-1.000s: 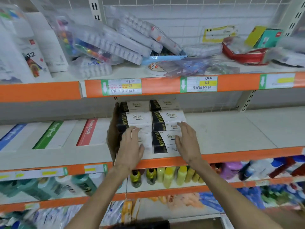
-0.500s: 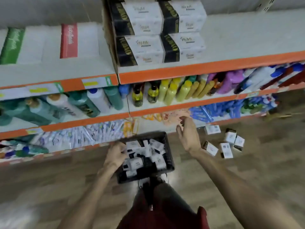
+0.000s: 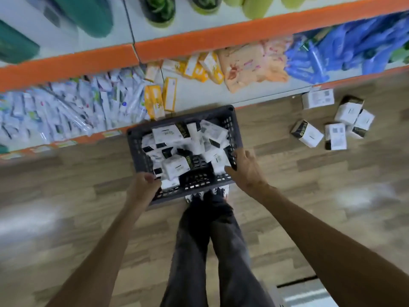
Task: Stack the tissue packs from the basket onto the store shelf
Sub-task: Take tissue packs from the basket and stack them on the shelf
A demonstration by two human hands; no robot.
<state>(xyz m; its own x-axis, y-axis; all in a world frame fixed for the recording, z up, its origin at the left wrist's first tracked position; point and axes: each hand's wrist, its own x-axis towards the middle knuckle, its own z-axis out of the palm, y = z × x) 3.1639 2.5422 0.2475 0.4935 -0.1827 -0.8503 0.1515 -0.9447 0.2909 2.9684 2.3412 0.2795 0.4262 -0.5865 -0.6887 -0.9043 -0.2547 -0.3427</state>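
A dark plastic basket point(image 3: 183, 113) stands on the wooden floor in front of my feet, with several white-and-black tissue packs point(image 3: 176, 166) lying loosely in it. My left hand point(image 3: 145, 185) is at the basket's near left corner, fingers curled down over the packs there. Blur hides whether it grips one. My right hand point(image 3: 245, 167) hovers over the basket's right rim with its fingers spread, beside a white pack point(image 3: 218, 159). The shelf where the packs are stacked is out of view.
Several more tissue packs point(image 3: 307, 134) lie scattered on the floor to the right. Beyond the basket, the lowest shelf point(image 3: 199, 43) holds yellow boxes point(image 3: 169, 94), white packets and blue bags. My legs point(image 3: 212, 229) stand right behind the basket.
My view has dropped from the stacked shelf down to the floor. Both hands left the stacked packs and came down to the basket, the left to its near left corner, the right to its right rim.
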